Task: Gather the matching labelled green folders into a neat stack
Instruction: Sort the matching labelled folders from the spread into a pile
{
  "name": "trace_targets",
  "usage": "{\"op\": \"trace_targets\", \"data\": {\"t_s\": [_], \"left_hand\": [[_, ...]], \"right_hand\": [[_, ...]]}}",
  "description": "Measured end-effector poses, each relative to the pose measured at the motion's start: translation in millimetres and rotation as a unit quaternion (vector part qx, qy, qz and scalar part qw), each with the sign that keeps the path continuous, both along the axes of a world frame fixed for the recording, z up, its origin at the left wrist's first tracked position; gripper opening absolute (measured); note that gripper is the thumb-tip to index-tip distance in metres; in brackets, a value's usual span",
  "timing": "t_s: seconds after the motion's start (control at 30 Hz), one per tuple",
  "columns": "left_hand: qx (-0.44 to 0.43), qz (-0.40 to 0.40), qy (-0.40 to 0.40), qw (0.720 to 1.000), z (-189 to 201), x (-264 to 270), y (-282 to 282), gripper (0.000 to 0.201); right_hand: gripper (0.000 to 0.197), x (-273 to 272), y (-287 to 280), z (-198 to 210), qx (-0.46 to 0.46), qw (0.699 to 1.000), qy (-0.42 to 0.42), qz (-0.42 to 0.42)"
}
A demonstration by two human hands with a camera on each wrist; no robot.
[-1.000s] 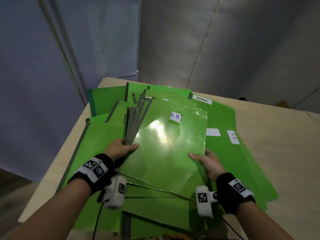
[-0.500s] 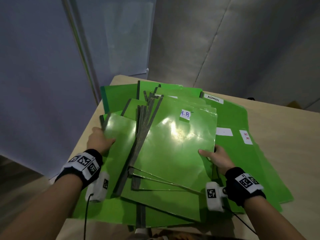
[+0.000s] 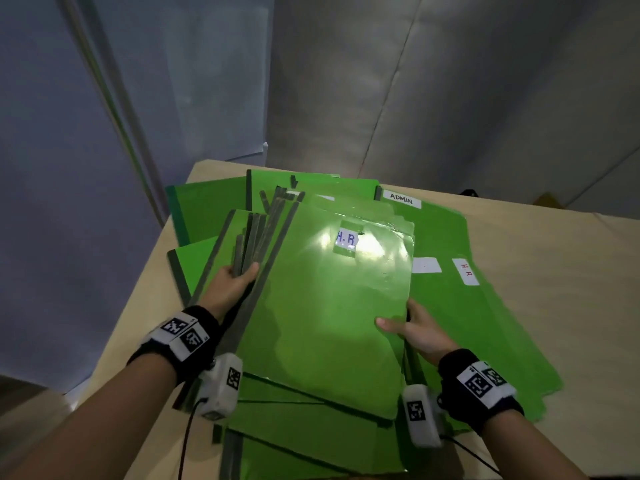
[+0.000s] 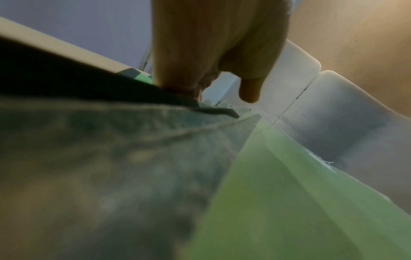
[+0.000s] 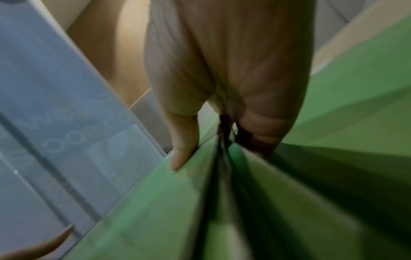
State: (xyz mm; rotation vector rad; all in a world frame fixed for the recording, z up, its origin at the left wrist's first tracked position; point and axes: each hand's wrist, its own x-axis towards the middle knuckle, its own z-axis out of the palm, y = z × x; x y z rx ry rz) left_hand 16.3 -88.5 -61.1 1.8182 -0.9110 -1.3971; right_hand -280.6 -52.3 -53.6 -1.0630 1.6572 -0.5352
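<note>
A fanned stack of green folders [image 3: 322, 306] lies across other folders on the table; its top cover bears a white "H.R" label [image 3: 346, 238]. My left hand [image 3: 242, 273] grips the bundle of dark spines [image 3: 258, 237] at the stack's left side, thumb on top. My right hand [image 3: 403, 325] pinches the stack's right edge, thumb over the cover and fingers underneath. The left wrist view shows the left hand [image 4: 211, 52] above a dark spine and green cover [image 4: 289, 202]. In the right wrist view the right hand [image 5: 213, 151] clamps the green folder edges [image 5: 177, 202].
Beneath and to the right lie more green folders, one labelled "ADMIN" [image 3: 401, 199], one "H R" in red [image 3: 465, 271], one with a blank white label [image 3: 426, 265]. Further folders [image 3: 207, 209] spread at the back left. The beige table [image 3: 554, 271] shows bare at the right; walls stand behind.
Half a second ago my left hand was out on a folder at the far left; it is now back gripping the spines. The right hand has kept its hold on the right edge.
</note>
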Motion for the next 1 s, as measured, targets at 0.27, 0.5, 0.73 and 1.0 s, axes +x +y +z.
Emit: {"op": "trace_targets", "data": {"t_s": [0.27,0.5,0.73,1.0], "left_hand": [[0.006,-0.050,-0.011,0.999,4.2,-3.1,-29.0,0.061],[-0.011,-0.033,0.009,0.999,9.5,-7.0,-27.5,0.070],[0.038,-0.102,-0.025,0.994,12.8,9.0,-11.1,0.083],[0.142,-0.283,-0.084,0.945,16.9,19.4,-3.4,0.098]], "right_hand": [[0.080,8.0,-52.6,16.1,-0.017,0.999,0.024,-0.041],[0.081,20.5,-56.4,14.6,-0.031,0.998,-0.001,-0.057],[0.080,16.3,-30.7,13.7,0.019,0.997,0.064,-0.040],[0.085,0.5,-11.8,25.0,0.077,0.990,0.110,0.046]]}}
